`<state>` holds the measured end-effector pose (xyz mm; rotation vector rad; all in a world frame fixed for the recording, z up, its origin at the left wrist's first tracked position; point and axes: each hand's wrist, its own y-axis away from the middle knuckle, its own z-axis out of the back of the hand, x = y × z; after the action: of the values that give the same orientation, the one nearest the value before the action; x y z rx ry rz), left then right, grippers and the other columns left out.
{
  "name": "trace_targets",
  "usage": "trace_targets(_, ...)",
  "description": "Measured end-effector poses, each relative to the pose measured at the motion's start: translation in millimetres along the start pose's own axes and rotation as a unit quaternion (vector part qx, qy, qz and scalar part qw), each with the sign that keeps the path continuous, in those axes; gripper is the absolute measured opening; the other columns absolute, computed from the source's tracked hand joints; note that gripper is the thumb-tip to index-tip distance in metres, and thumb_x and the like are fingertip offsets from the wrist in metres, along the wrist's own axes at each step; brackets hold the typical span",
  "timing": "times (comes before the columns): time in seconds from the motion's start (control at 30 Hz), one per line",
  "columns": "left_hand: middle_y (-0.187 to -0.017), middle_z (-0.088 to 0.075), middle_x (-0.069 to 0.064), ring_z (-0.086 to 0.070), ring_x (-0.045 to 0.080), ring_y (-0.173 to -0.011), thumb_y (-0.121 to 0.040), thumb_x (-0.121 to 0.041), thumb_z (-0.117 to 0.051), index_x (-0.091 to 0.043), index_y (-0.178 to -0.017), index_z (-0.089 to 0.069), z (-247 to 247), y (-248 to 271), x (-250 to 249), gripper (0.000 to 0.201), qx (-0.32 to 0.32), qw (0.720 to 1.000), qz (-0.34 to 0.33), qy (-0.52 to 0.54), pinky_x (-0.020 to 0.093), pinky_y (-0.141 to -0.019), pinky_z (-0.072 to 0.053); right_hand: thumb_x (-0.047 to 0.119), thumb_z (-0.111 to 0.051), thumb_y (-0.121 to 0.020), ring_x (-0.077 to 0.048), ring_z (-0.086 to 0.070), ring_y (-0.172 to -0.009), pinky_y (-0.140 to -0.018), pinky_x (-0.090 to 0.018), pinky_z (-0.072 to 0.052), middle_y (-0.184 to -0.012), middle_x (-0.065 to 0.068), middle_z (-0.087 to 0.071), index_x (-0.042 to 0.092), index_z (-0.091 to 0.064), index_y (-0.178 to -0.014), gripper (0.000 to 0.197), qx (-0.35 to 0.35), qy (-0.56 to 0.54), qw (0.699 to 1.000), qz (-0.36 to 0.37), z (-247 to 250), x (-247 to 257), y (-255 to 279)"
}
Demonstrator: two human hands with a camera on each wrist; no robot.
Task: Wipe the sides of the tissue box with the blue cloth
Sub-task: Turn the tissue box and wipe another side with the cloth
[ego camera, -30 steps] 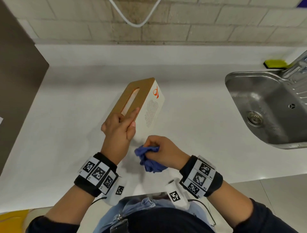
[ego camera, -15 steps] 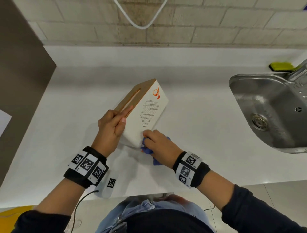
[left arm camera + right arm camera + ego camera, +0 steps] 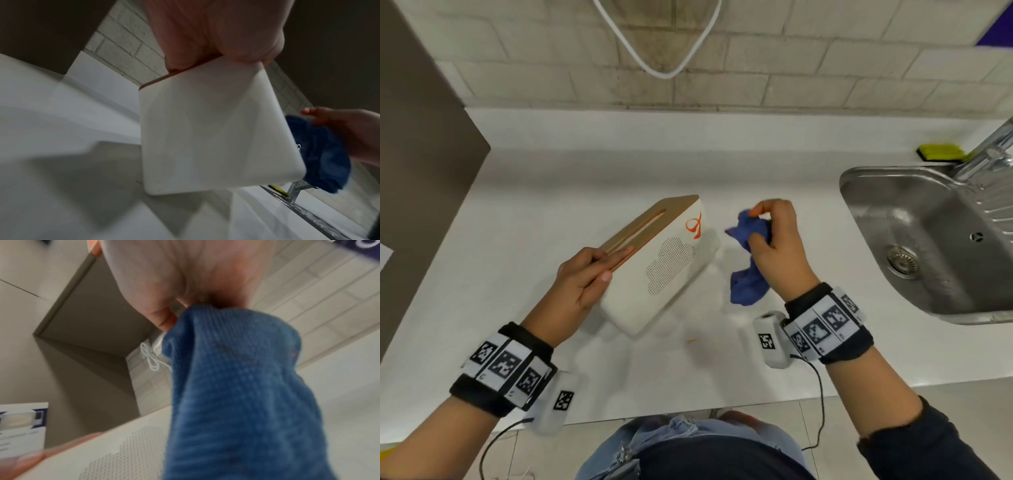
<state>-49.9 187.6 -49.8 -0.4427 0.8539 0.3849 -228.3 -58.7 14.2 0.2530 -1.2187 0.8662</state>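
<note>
While we tilt the tissue box (image 3: 661, 263) on the white counter (image 3: 551, 212) from the head view, our left hand (image 3: 582, 277) grips its near end, fingers lying along the wooden top by the slot. Our right hand (image 3: 777, 246) clutches the bunched blue cloth (image 3: 748, 260) just beside the box's far end, apart from it. We judge the propped box could slip or tip if the next wipe pushes hard against that one-ended hold. Well to the right sit the sink (image 3: 914, 240) and a green sponge (image 3: 941, 153); nothing stands between cloth and box.

From the left wrist, our fingers pinch the top edge of the box's plain white end, the cloth hanging behind its right edge.

From the right wrist, the cloth (image 3: 236, 394) trails from our closed fist over the dotted side; a dangling tail could snag or bunch.
</note>
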Motion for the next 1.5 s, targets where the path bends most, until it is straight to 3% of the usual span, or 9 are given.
trace_targets(0.2, -0.108, -0.050, -0.009, -0.050, 0.010, -0.109, -0.089, -0.063, -0.030, -0.054, -0.126, -0.045, 10.6, 1.1, 4.0, 0.041, 0.018, 0.998, 0.028, 0.057, 0.012, -0.098, -0.032, 0.005, -0.057, -0.085, -0.026, -0.038, -0.123, -0.108, -0.034, -0.031, -0.135, -0.018, -0.045, 0.007, -0.047, -0.126, 0.043, 0.149, 0.146, 0.966, 0.155, -61.2, -15.7, -13.1)
trace_targets(0.37, -0.107, -0.052, -0.006, -0.050, 0.006, -0.110, -0.087, -0.064, -0.035, -0.048, -0.126, -0.050, 12.9, -0.9, 5.9, 0.044, 0.013, 0.993, 0.041, 0.111, 0.011, -0.098, -0.031, 0.014, -0.042, -0.090, -0.024, -0.033, -0.120, -0.104, -0.040, -0.034, -0.138, -0.018, -0.046, 0.012, -0.044, -0.132, 0.042, 0.152, 0.214, 0.937, 0.230, -70.4, -40.6, -22.5)
trace_targets(0.53, -0.101, -0.049, -0.002, -0.051, 0.007, -0.104, -0.089, -0.052, -0.039, -0.048, -0.123, -0.051, 13.4, -2.6, 6.0, 0.036, 0.007, 0.990, 0.052, 0.128, 0.010, -0.097, -0.031, 0.034, -0.053, -0.090, -0.014, -0.051, -0.113, -0.103, -0.038, -0.039, -0.114, 0.007, -0.059, 0.031, -0.059, -0.111, 0.022, 0.146, -0.038, 0.988, -0.014, -72.9, -25.7, -29.1)
trace_targets(0.67, -0.100, -0.048, 0.002, -0.050, 0.016, -0.104, -0.089, -0.052, -0.039, -0.048, -0.124, -0.050, 16.2, -4.7, 9.5, 0.037, 0.004, 0.990, 0.062, 0.123, 0.011, -0.096, -0.032, 0.022, -0.051, -0.092, 0.003, -0.054, -0.095, -0.088, -0.019, -0.039, -0.096, 0.015, -0.055, 0.038, -0.060, -0.089, 0.018, 0.122, -0.031, 0.992, -0.027, -62.5, -25.9, -20.5)
trace_targets(0.87, -0.104, -0.046, 0.014, -0.049, 0.022, -0.107, -0.083, -0.069, -0.038, -0.051, -0.123, -0.051, 13.2, -3.7, 10.0, 0.045, 0.000, 0.991, 0.054, 0.124, 0.016, -0.099, -0.032, 0.011, -0.052, -0.088, -0.005, -0.060, -0.085, -0.081, -0.024, -0.041, -0.081, 0.002, -0.064, 0.003, -0.063, -0.082, 0.015, 0.134, 0.028, 0.988, -0.076, -24.8, -37.0, -12.7)
trace_targets(1.0, -0.105, -0.049, 0.008, -0.051, 0.017, -0.108, -0.087, -0.062, -0.035, -0.051, -0.123, -0.050, 14.5, -4.6, 13.1, 0.040, 0.005, 0.993, 0.044, 0.109, 0.014, -0.099, -0.032, 0.013, -0.053, -0.085, -0.031, -0.052, -0.085, -0.071, -0.036, -0.043, -0.101, -0.008, -0.058, 0.021, -0.062, -0.100, 0.020, 0.228, 0.330, 0.915, -0.036, 14.6, -44.5, -13.7)
trace_targets(1.17, -0.105, -0.050, 0.000, -0.051, 0.013, -0.108, -0.088, -0.054, -0.035, -0.053, -0.124, -0.048, 18.9, -4.7, 12.4, 0.038, 0.026, 0.996, 0.035, 0.076, 0.014, -0.097, -0.032, 0.021, -0.044, -0.092, -0.032, -0.059, -0.080, -0.074, -0.036, -0.047, -0.114, -0.007, -0.048, 0.023, -0.047, -0.116, 0.025, 0.233, 0.379, 0.894, -0.056, 39.7, -31.0, -18.5)
trace_targets(1.33, -0.105, -0.045, -0.016, -0.046, 0.006, -0.109, -0.082, -0.053, -0.044, -0.054, -0.128, -0.042, 18.2, -1.1, 1.9, 0.046, 0.094, 0.996, 0.010, 0.008, 0.005, -0.094, -0.029, 0.015, -0.062, -0.078, -0.026, -0.049, -0.103, -0.089, -0.036, -0.046, -0.119, -0.007, -0.034, 0.021, -0.031, -0.132, 0.063, 0.396, 0.335, 0.837, -0.173, 53.7, -25.4, -10.8)
trace_targets(1.5, -0.104, -0.046, -0.017, -0.047, 0.007, -0.109, -0.079, -0.072, -0.039, -0.054, -0.127, -0.043, 19.2, -0.9, -2.5, 0.052, 0.074, 0.997, 0.015, 0.013, 0.006, -0.094, -0.029, 0.007, -0.058, -0.080, -0.027, -0.058, -0.087, -0.075, -0.029, -0.042, -0.102, -0.016, -0.062, 0.015, -0.029, -0.136, 0.064, 0.369, 0.340, 0.853, -0.140, 52.1, -37.1, -3.1)
